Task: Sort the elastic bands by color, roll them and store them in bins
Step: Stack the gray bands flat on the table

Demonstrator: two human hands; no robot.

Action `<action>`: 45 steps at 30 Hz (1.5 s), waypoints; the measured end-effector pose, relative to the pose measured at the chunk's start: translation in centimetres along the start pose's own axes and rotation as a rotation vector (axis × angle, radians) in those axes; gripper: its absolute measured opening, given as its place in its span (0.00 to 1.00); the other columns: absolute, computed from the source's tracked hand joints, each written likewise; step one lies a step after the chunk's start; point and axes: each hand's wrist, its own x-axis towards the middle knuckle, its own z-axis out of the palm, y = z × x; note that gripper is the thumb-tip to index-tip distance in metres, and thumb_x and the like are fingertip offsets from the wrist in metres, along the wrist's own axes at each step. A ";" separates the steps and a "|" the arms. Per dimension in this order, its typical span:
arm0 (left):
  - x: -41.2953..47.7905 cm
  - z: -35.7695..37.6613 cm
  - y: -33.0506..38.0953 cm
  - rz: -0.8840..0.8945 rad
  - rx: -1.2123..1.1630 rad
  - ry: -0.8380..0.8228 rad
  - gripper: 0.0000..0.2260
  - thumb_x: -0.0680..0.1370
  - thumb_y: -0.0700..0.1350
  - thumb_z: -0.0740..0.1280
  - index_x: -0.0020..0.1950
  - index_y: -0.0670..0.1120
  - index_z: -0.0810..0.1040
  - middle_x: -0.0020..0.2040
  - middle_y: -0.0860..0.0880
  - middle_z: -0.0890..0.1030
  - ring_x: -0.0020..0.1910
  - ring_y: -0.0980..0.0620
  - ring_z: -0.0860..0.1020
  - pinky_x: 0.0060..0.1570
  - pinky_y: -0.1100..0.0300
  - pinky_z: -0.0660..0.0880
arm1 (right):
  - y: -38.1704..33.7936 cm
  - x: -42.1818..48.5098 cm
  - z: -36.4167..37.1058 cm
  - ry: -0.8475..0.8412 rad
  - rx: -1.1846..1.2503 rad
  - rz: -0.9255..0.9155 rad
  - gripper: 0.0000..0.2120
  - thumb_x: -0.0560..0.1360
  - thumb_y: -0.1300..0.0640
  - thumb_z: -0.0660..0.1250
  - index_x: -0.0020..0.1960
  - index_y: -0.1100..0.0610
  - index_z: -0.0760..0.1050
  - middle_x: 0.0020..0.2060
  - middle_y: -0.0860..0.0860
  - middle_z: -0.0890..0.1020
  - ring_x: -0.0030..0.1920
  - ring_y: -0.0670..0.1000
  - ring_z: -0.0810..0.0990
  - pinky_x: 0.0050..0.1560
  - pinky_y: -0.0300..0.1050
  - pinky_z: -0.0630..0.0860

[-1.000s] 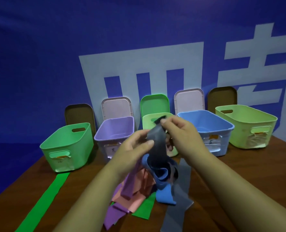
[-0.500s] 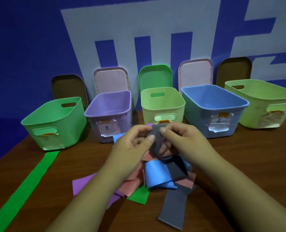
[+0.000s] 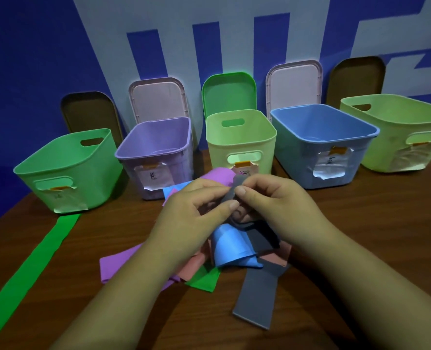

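Note:
My left hand (image 3: 194, 213) and my right hand (image 3: 277, 205) pinch the top end of a grey elastic band (image 3: 258, 296) between thumbs and forefingers, above a pile of bands. The grey band runs down under my hands and lies flat toward the table's front. In the pile are a blue band (image 3: 232, 248), a purple band (image 3: 118, 263), a pink band (image 3: 194, 267) and a green scrap (image 3: 205, 279). A long green band (image 3: 32, 263) lies stretched out at the left.
Five open bins stand in a row behind the pile: green (image 3: 65, 157), purple (image 3: 156, 147), light green (image 3: 242, 132), blue (image 3: 323, 127), and a large light green one (image 3: 398, 114). Their lids (image 3: 228, 94) lean on the blue wall. Brown table (image 3: 373, 223).
My hands have come down from bin height to just above the pile, still pinching the grey band's end. The view has tilted down and moved closer to the bins.

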 end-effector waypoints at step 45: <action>-1.1 -2.5 3.0 0.357 0.283 0.531 0.12 0.85 0.39 0.57 0.45 0.39 0.75 0.42 0.47 0.73 0.41 0.52 0.72 0.43 0.64 0.67 | -0.3 0.4 -2.6 0.363 -0.609 0.017 0.13 0.73 0.53 0.70 0.34 0.60 0.75 0.38 0.53 0.79 0.41 0.54 0.79 0.41 0.54 0.77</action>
